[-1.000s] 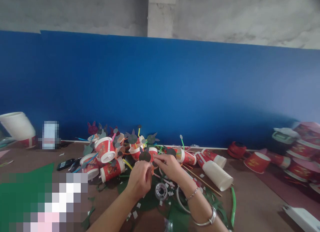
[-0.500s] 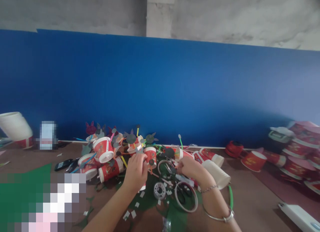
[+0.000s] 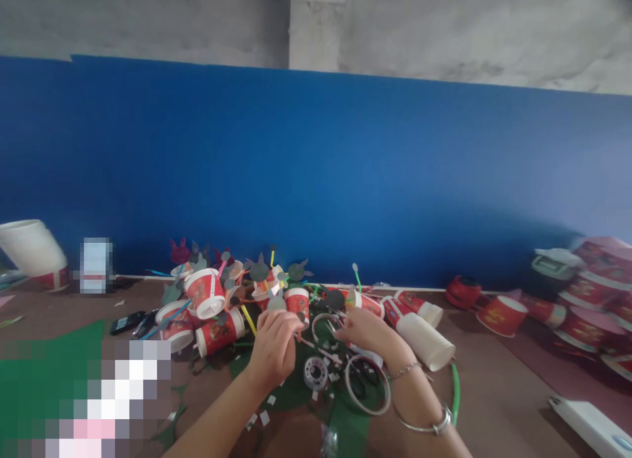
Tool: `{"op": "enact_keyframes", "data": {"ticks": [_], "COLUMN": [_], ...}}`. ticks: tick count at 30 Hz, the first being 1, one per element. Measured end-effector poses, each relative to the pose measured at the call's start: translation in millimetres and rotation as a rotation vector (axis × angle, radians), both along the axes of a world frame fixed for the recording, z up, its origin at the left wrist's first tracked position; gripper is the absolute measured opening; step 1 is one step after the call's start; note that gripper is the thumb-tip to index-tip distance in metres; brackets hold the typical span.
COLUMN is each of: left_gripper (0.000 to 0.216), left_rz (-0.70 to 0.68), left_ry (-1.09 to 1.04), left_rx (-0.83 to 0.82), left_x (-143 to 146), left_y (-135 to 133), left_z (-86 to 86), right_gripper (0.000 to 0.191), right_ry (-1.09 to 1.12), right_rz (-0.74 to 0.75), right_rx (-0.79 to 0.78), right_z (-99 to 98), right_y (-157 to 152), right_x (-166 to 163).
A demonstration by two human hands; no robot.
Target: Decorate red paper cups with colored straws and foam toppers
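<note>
My left hand (image 3: 274,349) is closed, fingers curled together, in front of the pile of red paper cups; what lies in its grip is hidden. A grey paper disc (image 3: 276,303) shows just above its knuckles, and a red cup (image 3: 297,305) stands right behind the fingertips. To the right, my right hand (image 3: 364,329) has its fingers pinched together over a white ring (image 3: 326,331); whatever it pinches is too small to make out. Between and below the hands lie a roll of tape (image 3: 315,374), dark-handled scissors (image 3: 359,383) and a larger white ring (image 3: 368,412).
Red cups with straws and animal-shaped paper cutouts (image 3: 258,269) crowd the back left. A stack of white cups (image 3: 428,343) lies right of my right hand. Green paper (image 3: 64,333), a white box-like object (image 3: 587,422) and piled red cups (image 3: 585,328) are farther out.
My left hand has turned and shifted slightly right, and the red and white piece seen beneath it is now hidden. My right hand has moved a little left.
</note>
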State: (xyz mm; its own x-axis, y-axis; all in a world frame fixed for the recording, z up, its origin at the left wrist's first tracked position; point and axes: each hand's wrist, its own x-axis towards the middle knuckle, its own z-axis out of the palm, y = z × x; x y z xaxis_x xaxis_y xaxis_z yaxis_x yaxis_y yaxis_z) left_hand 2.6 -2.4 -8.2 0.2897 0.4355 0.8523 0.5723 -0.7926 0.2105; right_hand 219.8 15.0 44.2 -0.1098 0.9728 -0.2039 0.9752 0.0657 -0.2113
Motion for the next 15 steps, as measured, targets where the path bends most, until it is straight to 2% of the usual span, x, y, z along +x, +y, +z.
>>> {"op": "enact_keyframes", "data": {"ticks": [1, 3, 5, 7, 11, 15], "left_gripper": [0.027, 0.026, 0.028, 0.029, 0.027, 0.027], "left_rz": [-0.001, 0.022, 0.057, 0.088, 0.128, 0.114], "left_ry": [-0.003, -0.010, -0.036, -0.081, -0.165, -0.185], "left_rx": [0.008, 0.024, 0.036, 0.029, 0.015, 0.035], "left_x": [0, -2, -5, -9, -11, -9], "left_y": [0, 1, 2, 4, 4, 6], "left_z": [0.1, 1.8, 5.7, 10.7, 19.0, 21.5], "right_gripper": [0.027, 0.020, 0.016, 0.021, 0.025, 0.018], "right_ry": [0.034, 0.103, 0.205, 0.157, 0.095, 0.087], "right_rz": [0.037, 0.122, 0.280, 0.376, 0.399, 0.454], "right_rx": [-0.023, -0.037, -0.087, 0.011, 0.129, 0.197], "right_z": [4.0, 7.3, 3.2, -7.2, -31.4, -43.6], "right_y": [-5, -16, -28, -37, -47, -54], "right_x": [-8, -26, -46, -64, -84, -85]}}
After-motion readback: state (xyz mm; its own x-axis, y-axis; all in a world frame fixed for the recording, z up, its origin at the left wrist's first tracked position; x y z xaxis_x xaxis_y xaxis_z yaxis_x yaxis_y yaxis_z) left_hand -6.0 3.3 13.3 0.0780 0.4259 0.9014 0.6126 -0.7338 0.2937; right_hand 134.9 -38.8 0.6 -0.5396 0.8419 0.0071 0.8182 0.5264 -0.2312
